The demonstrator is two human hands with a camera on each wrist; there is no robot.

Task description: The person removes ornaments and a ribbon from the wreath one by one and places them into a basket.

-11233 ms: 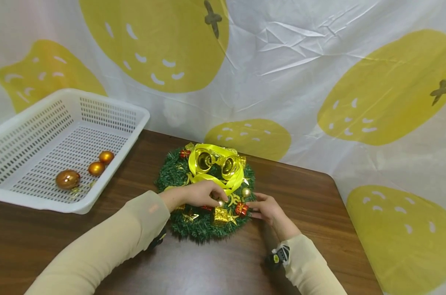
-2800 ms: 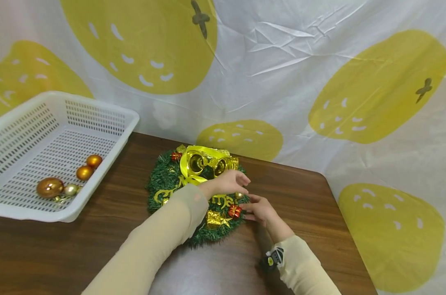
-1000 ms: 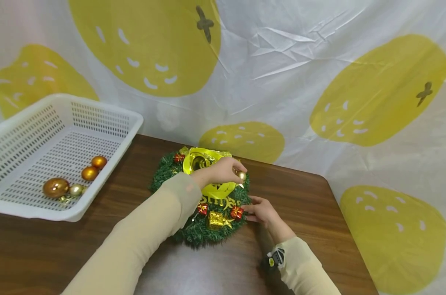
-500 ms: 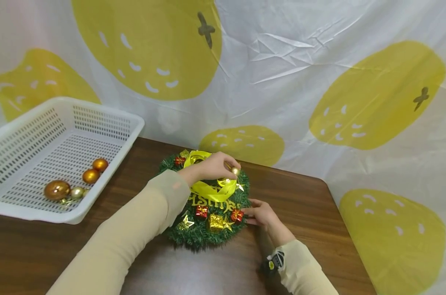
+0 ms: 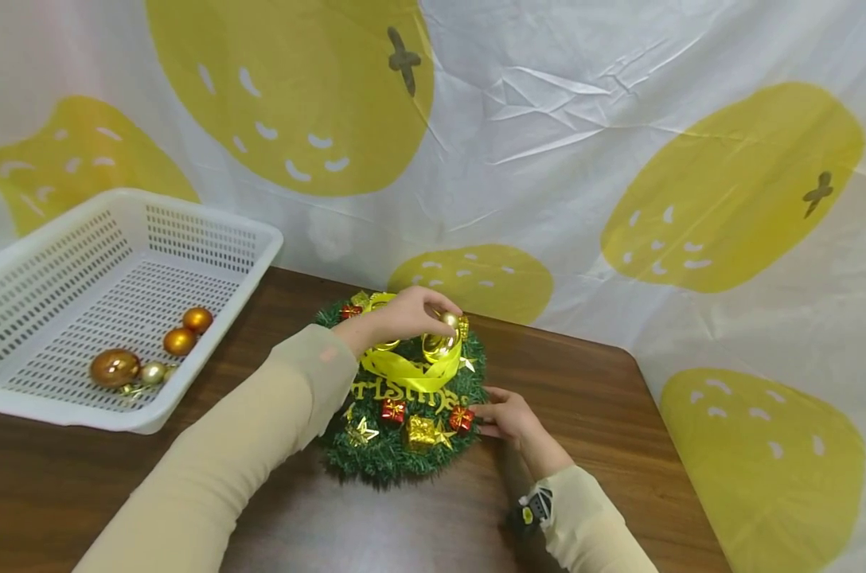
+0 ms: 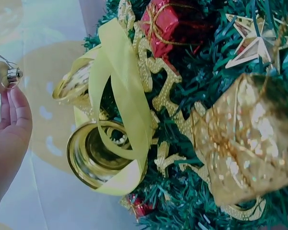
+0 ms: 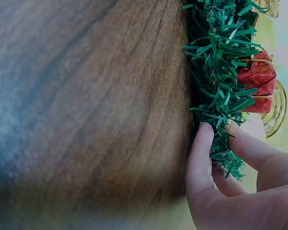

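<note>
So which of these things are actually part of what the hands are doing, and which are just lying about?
In use:
- left hand, pinching a small gold bauble
- right hand, gripping the wreath at its edge
- white basket holding other baubles

Lying about:
- table
- yellow-spotted backdrop

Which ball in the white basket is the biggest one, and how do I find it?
Look in the white basket on the table's left end. Four shiny balls lie near its front wall. The biggest ball is farthest left, coppery gold, beside a much smaller pale gold one.
</note>
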